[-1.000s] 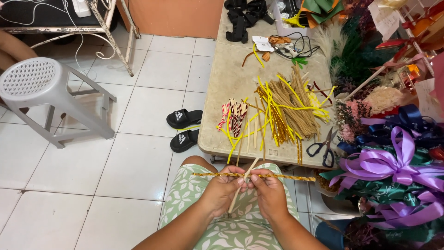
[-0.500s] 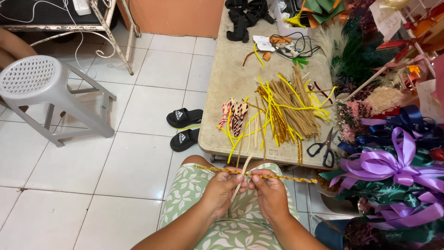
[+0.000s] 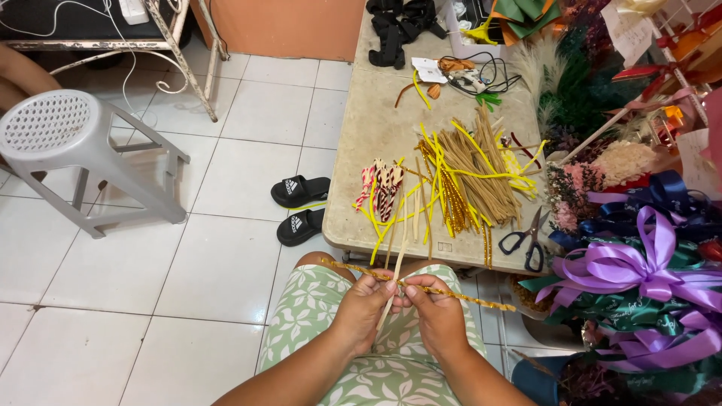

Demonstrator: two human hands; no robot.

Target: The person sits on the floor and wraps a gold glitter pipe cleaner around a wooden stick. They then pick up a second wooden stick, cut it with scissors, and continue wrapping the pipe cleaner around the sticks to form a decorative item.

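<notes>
Both hands meet over the lap, just in front of the near edge of the low beige table [image 3: 376, 128]. The left hand [image 3: 362, 304] and the right hand [image 3: 436, 314] are side by side, with the fingertips almost touching each other.

Between them runs a long glittery gold pipe cleaner [image 3: 459, 294]. It lies nearly flat and crosswise — one end sticks out past the left hand toward the knee, the other end goes far to the right, a little lower. The thumb and the first fingers of each hand are pinched together on this wire, close to its middle, so both hands are closed on it.

A thin pale wooden stick [image 3: 392, 282] stands steeply between the two hands. Its upper end points toward the table edge, and its lower part goes down between the palms, where it is hidden. It crosses the gold wire right at the fingertips; which hand grips it I cannot tell.

On the table behind there is a heap of yellow and tan sticks and pipe cleaners [image 3: 466, 177], and black-handled scissors [image 3: 528, 239] lie at the right near edge. A purple ribbon bow [image 3: 647, 267] is at the right side. A pair of black slippers [image 3: 299, 207] lies on the white tiled floor, and a grey plastic stool [image 3: 71, 146] stands well apart at the left.
</notes>
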